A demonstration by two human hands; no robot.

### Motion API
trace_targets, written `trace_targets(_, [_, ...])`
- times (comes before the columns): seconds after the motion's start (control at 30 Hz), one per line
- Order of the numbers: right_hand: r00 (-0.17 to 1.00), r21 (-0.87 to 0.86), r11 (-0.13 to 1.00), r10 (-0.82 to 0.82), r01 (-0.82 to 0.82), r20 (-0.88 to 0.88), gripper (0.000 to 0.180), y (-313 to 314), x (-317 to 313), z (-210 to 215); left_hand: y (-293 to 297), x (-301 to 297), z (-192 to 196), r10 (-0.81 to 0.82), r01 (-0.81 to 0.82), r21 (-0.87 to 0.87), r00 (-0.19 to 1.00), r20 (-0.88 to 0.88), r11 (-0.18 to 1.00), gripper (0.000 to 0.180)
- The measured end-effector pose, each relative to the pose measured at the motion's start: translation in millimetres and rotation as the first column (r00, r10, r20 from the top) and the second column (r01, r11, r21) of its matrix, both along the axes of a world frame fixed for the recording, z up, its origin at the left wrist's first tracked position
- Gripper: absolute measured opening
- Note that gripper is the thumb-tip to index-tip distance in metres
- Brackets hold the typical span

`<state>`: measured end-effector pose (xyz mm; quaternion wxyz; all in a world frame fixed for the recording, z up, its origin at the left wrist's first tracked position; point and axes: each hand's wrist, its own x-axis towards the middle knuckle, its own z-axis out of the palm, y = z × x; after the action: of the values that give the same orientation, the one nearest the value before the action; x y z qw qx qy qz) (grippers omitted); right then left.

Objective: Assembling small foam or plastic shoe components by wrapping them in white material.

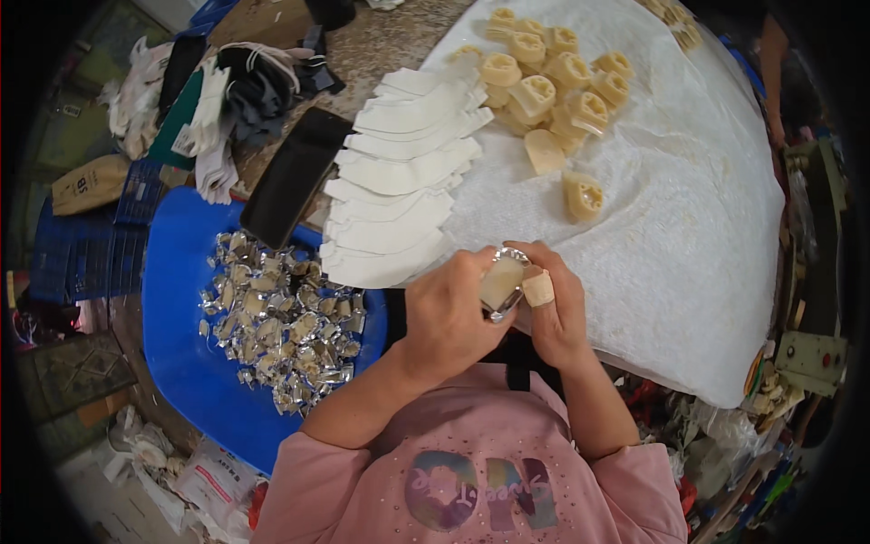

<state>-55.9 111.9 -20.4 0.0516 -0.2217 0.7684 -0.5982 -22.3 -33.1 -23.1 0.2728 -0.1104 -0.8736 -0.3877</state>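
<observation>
1. Cloth point(689, 245) spreads white and wrinkled over the table; if my forearm drags it, I judge the loose pieces on top could shift or roll.

2. Blue tub point(177, 317) stands to my left, with many foil-edged bits point(281, 331) lying in it. Should my grip slip, what I hold could drop there, or into my lap, and get mixed up or dented.

3. White cut sheets point(390, 177) overlap in a fan just beyond my left hand point(446, 313); a careless knuckle might push them out of order.

4. Cream moulded pieces point(530, 98) are heaped farther off, one sitting apart nearer me; an outward reach could topple the heap.

5. My left hand is curled, fingers wrapped around the outer side of a foil-rimmed piece point(503, 279). My right hand point(562, 313) is partly closed, its fingers meeting the piece at the far edge. Squeezing too hard could crumple the thin rim.

6. That piece lies between both hands, touching the left, pale face upward, above my lap and short of the cloth.

7. Small tan patch point(537, 286) sits at my right thumb, just beside the foil; whether wrap or block, I cannot tell.
</observation>
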Motion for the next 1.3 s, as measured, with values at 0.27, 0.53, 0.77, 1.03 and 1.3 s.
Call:
trace_targets(0.27, [0.898,0.299,0.949,0.216,-0.100,-0.384,0.028,-32.7,-33.6,11.3,-100.4,45.5,-13.9,0.524,-0.532,0.004,0.836,0.165,0.847,0.046])
trace_targets(0.53, [0.867,0.389,0.915,0.281,-0.112,-0.411,0.030,-67.4,-45.5,10.7,-162.7,83.7,-11.2,0.845,-0.776,-0.485,0.519,-0.128,0.403,0.052])
trace_targets(0.77, [0.807,0.384,0.909,0.344,-0.159,-0.480,0.026,-107.4,-48.4,7.1,-109.2,31.2,-8.7,0.126,-0.468,0.509,0.813,0.569,0.722,0.054])
trace_targets(1.03, [0.722,0.503,0.839,0.479,-0.209,-0.499,0.023,-138.4,-49.0,7.0,-110.0,23.2,-12.8,0.120,-0.394,0.454,0.845,0.521,0.799,0.056])
trace_targets(1.3, [0.699,0.466,0.847,0.494,-0.253,-0.517,0.011,-143.5,-50.3,1.7,-107.1,22.8,-12.0,0.100,-0.386,0.556,0.874,0.475,0.736,0.058])
